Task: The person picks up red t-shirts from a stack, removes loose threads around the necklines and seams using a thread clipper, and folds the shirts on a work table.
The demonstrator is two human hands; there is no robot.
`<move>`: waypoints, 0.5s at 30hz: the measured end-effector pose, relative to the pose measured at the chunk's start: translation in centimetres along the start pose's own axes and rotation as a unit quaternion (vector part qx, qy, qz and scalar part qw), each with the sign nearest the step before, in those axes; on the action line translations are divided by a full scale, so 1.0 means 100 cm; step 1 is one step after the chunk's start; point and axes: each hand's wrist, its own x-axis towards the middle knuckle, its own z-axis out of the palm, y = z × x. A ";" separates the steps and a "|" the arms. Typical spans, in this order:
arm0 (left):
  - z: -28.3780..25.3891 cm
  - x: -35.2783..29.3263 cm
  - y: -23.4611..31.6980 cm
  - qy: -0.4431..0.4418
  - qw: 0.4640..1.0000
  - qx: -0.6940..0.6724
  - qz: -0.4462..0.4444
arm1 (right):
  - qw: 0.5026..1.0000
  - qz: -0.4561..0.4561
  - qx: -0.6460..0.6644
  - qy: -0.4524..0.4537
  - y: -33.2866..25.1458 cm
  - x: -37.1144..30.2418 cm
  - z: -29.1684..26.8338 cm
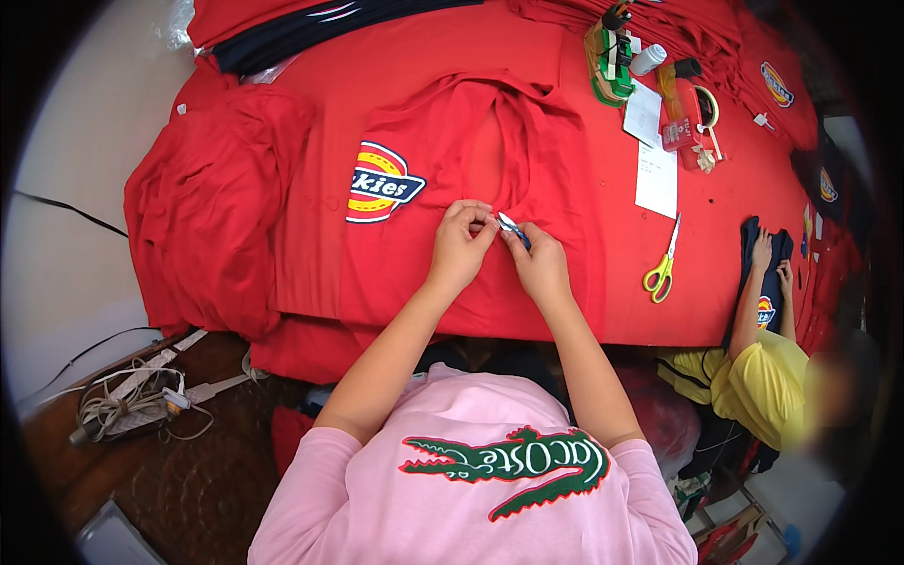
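The left hand (461, 247) pinches the shirt (546, 141) at its neckline; the right hand (542, 264) grips snips (511, 226) (yellow-handled scissors (661, 276) lie well apart, rightward).

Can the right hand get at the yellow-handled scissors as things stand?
Probably yes: only red fabric seems to lie between the right hand and the scissors, leaving the way free, though that hand's grip appears taken by a small blue tool.

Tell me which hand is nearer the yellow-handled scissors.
Right. The right hand is left of the yellow-handled scissors, not touching them; the left hand is farther left, beyond the right hand.
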 end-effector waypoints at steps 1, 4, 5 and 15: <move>-0.001 0.000 -0.002 0.002 1.000 -0.002 0.001 | 1.000 0.000 0.008 -0.001 -0.001 0.001 0.000; -0.004 -0.002 -0.004 0.004 1.000 -0.016 0.005 | 0.999 0.001 0.032 -0.004 0.000 0.003 0.000; -0.006 -0.004 -0.002 0.003 1.000 -0.025 0.006 | 0.999 0.001 0.041 -0.006 0.006 0.005 0.002; -0.175 -0.169 -0.003 -0.384 0.865 -0.076 -0.315 | 0.969 0.086 0.228 0.044 0.032 0.050 -0.058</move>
